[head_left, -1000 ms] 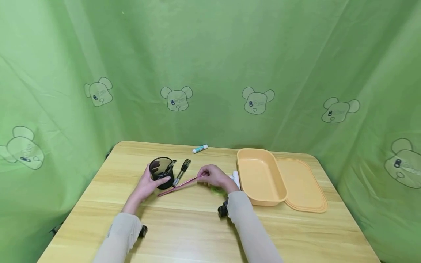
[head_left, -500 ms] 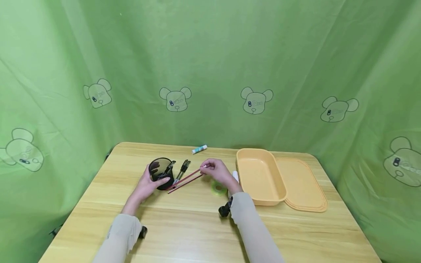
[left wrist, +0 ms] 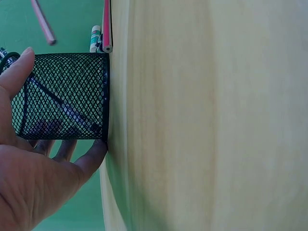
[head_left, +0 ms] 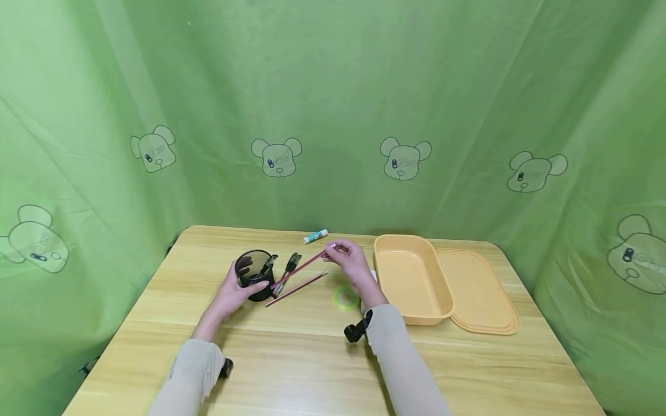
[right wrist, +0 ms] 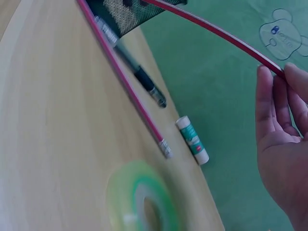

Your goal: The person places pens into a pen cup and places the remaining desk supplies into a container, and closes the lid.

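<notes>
My left hand [head_left: 231, 293] grips a black mesh pen holder [left wrist: 62, 91] standing upright on the table, thumb near its rim and fingers round the far side. A black pen [head_left: 269, 264] leans inside it. In my right hand [head_left: 355, 264] a red pencil [right wrist: 216, 31] is pinched by one end between thumb and fingers. It is raised and slants down to the left, its low end close to the pen holder in the head view. Below it a second red pencil [head_left: 296, 289] with a metal-banded end lies on the table. Black-capped pens [head_left: 291, 266] lie just right of the holder.
A roll of green tape [head_left: 338, 298] lies left of the right wrist. A glue stick [head_left: 315, 236] is near the back edge. To the right stand an orange box [head_left: 416, 283] and its flat lid [head_left: 484, 294]. A white object [head_left: 373, 274] is mostly hidden by the right wrist.
My right hand has risen and moved slightly right and away, lifting one pencil off the other, which now lies alone. The tape is uncovered. My left hand stays on the pen holder.
</notes>
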`<state>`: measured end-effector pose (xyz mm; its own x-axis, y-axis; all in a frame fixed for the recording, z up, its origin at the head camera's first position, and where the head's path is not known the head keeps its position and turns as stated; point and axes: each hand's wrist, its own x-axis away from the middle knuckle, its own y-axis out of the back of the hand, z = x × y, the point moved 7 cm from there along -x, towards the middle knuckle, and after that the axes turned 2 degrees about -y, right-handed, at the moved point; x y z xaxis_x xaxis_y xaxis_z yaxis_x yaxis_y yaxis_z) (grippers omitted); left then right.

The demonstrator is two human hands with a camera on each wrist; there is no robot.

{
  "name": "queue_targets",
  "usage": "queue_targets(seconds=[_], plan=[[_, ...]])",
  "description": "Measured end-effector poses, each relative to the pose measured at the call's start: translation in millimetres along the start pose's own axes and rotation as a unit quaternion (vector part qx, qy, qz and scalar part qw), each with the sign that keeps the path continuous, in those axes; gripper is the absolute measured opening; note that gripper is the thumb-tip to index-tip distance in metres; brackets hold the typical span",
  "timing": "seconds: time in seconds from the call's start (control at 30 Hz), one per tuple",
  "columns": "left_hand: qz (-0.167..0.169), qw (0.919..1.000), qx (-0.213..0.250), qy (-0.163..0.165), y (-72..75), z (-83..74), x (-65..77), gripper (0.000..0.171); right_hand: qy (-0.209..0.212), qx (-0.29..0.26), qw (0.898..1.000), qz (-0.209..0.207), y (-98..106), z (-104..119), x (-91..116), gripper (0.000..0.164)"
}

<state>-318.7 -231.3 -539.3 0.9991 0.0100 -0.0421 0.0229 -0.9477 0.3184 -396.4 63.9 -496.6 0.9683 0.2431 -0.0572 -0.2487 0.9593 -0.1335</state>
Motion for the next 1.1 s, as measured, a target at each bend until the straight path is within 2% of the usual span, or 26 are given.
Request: queue_targets(seconds=[0.27,0.43,0.6,0.7,0.77,0.83,0.93,1.1], plan=[[0.0,1.0,0.003,0.004,0.1,0.5,0.7,0.093,0.035,-0.121,0.991,-0.038,-1,19,-1,0.007],[0.001,1.0,0.007,0.003,-0.2,2.3,0.4,0.094,0.056,-0.163,0.984,-0.047,-4,30,2,0.011],[0.003,1.0,0.003,-0.005,0.0,0.0,0.5,0.093,0.067,-0.177,0.981,-0.048,-9,38,4,0.009],[0.01,0.9999,0.007,0.004,0.6,-13.1,5.0,0.091,0.072,-0.183,0.979,-0.048,-12,41,4,0.015],[0.014,0.9998,0.009,0.007,0.7,-14.2,5.0,0.091,0.079,-0.183,0.979,-0.047,-15,42,4,0.018],[0.015,0.9998,0.007,0.011,0.8,-13.4,4.6,0.091,0.087,-0.181,0.979,-0.046,-17,43,3,0.015],[0.007,1.0,0.002,0.002,0.6,-1.9,0.2,0.091,0.098,-0.175,0.979,-0.041,-22,44,3,0.01],[0.004,1.0,0.004,-0.002,-0.4,-1.3,1.1,0.09,0.099,-0.155,0.982,-0.041,-29,43,4,0.01]])
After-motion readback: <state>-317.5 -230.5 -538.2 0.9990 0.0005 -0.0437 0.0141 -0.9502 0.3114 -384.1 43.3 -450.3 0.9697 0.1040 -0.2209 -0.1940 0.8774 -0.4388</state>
